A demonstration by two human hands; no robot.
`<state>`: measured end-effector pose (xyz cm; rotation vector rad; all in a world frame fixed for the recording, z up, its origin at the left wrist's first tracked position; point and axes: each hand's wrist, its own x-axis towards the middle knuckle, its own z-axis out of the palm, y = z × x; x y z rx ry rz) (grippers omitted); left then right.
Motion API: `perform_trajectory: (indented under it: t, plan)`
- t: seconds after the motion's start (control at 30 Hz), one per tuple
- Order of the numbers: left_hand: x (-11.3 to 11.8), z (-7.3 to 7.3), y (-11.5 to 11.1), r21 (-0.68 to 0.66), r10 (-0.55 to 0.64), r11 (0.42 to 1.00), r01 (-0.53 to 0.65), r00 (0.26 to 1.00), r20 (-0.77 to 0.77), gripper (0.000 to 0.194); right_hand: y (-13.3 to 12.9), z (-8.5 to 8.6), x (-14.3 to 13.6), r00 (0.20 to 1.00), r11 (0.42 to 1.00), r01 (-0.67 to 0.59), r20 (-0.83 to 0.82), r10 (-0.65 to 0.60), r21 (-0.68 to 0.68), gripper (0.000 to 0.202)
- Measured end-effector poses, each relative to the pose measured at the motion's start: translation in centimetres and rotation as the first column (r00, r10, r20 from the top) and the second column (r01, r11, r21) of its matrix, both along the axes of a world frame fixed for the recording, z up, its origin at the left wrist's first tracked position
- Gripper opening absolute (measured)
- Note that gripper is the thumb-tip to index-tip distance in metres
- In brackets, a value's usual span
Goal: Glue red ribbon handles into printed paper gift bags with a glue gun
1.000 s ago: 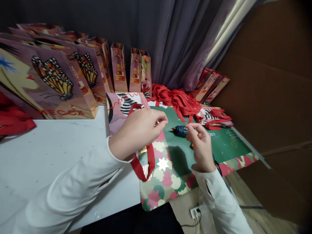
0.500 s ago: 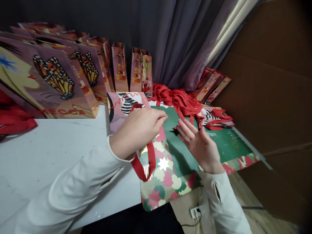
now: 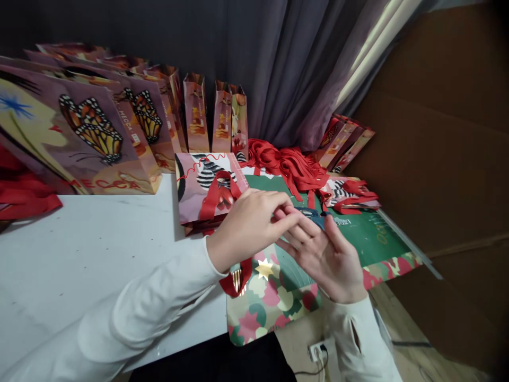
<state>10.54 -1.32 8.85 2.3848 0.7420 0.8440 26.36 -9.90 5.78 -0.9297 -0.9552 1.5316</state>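
Observation:
My left hand (image 3: 256, 220) is closed, thumb and fingers pinched at the fingertips of my right hand. Palm up, my right hand (image 3: 328, 260) has its fingers stretched out and its thumb apart. Behind its fingers shows part of a dark blue item (image 3: 312, 213) whose kind I cannot make out. Below both hands lies a large green bag (image 3: 292, 276) with a patterned border and red ribbon handle (image 3: 234, 286). A small pink paper bag (image 3: 191, 196) with a zebra print and red ribbon handle lies flat beside my left hand.
Butterfly-print paper bags (image 3: 93, 132) stand upright along the back left. A heap of red ribbons (image 3: 286, 162) lies at the back, near another zebra-print bag (image 3: 344, 193). A brown cardboard panel (image 3: 445, 159) borders the right. A power socket (image 3: 317, 351) sits below the table (image 3: 99, 254).
My left hand has moved right and down to meet my right fingertips. The small pink bag's handle is now uncovered. The dark blue item has come into view behind my right hand.

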Motion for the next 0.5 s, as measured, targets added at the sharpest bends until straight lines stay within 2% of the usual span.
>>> perform_trajectory:
  t: [0.1,0.17,0.23,0.27,0.3,0.33,0.37,0.4,0.43,0.5]
  plan:
    - [0.4,-0.7,-0.2,0.094,-0.084,0.992,0.081,0.996,0.034,0.032,-0.3,-0.2,-0.2,0.994,0.996,-0.084,-0.076,0.084,0.003,0.06]
    - [0.8,-1.3,-0.2,0.07,-0.069,0.996,0.062,0.993,0.099,0.04,-0.7,-0.2,-0.5,0.99,0.993,-0.119,-0.077,0.119,0.005,0.06]
    - [1.3,-2.1,-0.1,-0.14,0.045,0.99,-0.015,0.976,0.214,0.047,-1.3,-0.1,-0.9,0.997,0.996,-0.08,0.008,0.079,0.041,0.055]
    - [1.6,-2.5,0.0,-0.291,0.114,0.956,-0.031,0.955,0.274,0.049,-1.7,0.0,-1.3,0.996,0.996,-0.012,0.094,0.004,0.09,0.051]
    - [2.0,-2.8,0.0,-0.441,0.161,0.898,-0.003,0.933,0.322,0.051,-2.0,0.1,-1.7,0.972,0.982,0.082,0.203,-0.115,0.168,0.045]
    - [2.3,-3.2,0.0,-0.562,0.175,0.825,0.06,0.919,0.355,0.055,-2.4,0.0,-2.1,0.912,0.946,0.173,0.318,-0.259,0.274,0.04]
    - [2.7,-3.4,-0.2,-0.641,0.157,0.757,0.125,0.918,0.364,0.059,-2.6,-0.1,-2.6,0.817,0.891,0.227,0.421,-0.394,0.394,0.036]
    - [3.0,-3.7,-0.5,-0.683,0.119,0.711,0.171,0.927,0.356,0.063,-2.8,-0.5,-3.0,0.709,0.833,0.222,0.502,-0.494,0.506,0.035]
    - [3.3,-3.8,-1.0,-0.7,0.061,0.685,0.202,0.941,0.332,0.064,-2.7,-0.9,-3.4,0.617,0.788,0.161,0.563,-0.55,0.595,0.04]
    - [3.6,-3.8,-2.0,-0.663,-0.02,0.723,0.192,0.966,0.258,0.056,-1.9,-2.1,-3.6,0.496,0.737,-0.058,0.66,-0.564,0.673,0.053]
